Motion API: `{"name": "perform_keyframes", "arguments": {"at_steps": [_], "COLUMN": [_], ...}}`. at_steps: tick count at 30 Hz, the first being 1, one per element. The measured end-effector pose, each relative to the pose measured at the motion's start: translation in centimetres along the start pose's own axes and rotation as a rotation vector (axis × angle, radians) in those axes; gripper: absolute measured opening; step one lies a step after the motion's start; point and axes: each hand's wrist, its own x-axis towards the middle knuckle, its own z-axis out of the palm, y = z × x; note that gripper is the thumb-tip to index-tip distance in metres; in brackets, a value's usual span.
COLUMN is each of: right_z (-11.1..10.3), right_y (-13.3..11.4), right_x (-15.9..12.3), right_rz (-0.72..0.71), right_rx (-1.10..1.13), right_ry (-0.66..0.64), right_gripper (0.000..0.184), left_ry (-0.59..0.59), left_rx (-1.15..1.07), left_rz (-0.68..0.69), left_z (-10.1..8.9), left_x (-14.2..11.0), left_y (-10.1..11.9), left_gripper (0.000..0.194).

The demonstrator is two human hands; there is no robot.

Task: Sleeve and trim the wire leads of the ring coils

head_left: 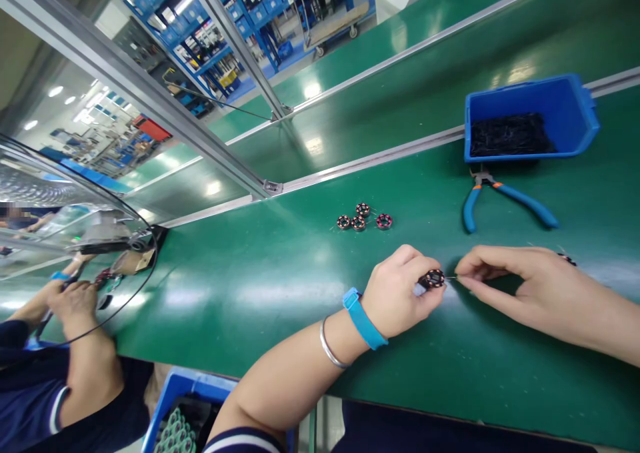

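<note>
Between the thumb and fingers of my left hand (403, 286) is a small ring-shaped motor stator (434, 279) with copper windings. Thin wire leads (451, 277) stick out from its right side. My right hand (525, 286) pinches at the ends of these leads, thumb against forefinger. Several similar stators (358, 223) lie in a loose group on the green bench farther off, their fine wires showing. Another small dark part (567, 259) is partly hidden behind my right hand. Blue-handled cutting pliers (515, 199) lie with handles spread beyond that hand.
A blue bin (575, 123) holding black thin pieces stands at the back right, behind the pliers. A metal rail (375, 161) runs along the bench (240, 293). At left, a co-worker's hands (75, 299) work near a black cable. Below the front edge is another blue bin (173, 389).
</note>
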Motion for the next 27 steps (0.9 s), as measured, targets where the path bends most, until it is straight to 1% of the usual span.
{"name": "perform_keyframes", "arguments": {"at_steps": [2,6,10,13,17,22,27], "right_z": [-0.15,-0.4,-0.5,-0.46,-0.33,-0.34,-0.25], "right_y": [-0.2,-0.55,-0.58,-0.58,-0.62,-0.66,-0.52], "right_x": [0.18,0.38,0.34,0.26,0.15,0.14,0.18], "right_rz": [-0.015,-0.045,-0.029,-0.014,-0.007,0.009,-0.02], "right_rx": [0.004,0.002,0.004,0.009,0.008,-0.004,-0.001], "right_ry": [-0.009,0.014,0.014,-0.003,0.027,-0.015,0.039], "right_gripper": [0.022,0.019,0.019,0.018,0.024,0.025,0.026], "left_ry": [0.004,0.027,0.024,0.035,0.012,-0.013,-0.011], "left_rx": [-0.001,-0.009,-0.001,0.001,0.002,0.002,0.001], "left_rz": [0.002,0.02,0.007,0.025,0.007,-0.007,-0.01], "left_z": [0.01,0.07,0.06,0.02,-0.03,-0.12,-0.11], "left_x": [-0.01,-0.05,-0.08,-0.08,-0.03,0.11,0.11], "left_y": [0.03,0.03,0.02,0.03,0.07,0.16,0.13], "left_gripper": [0.016,0.016,0.017,0.017,0.016,0.017,0.016]}}
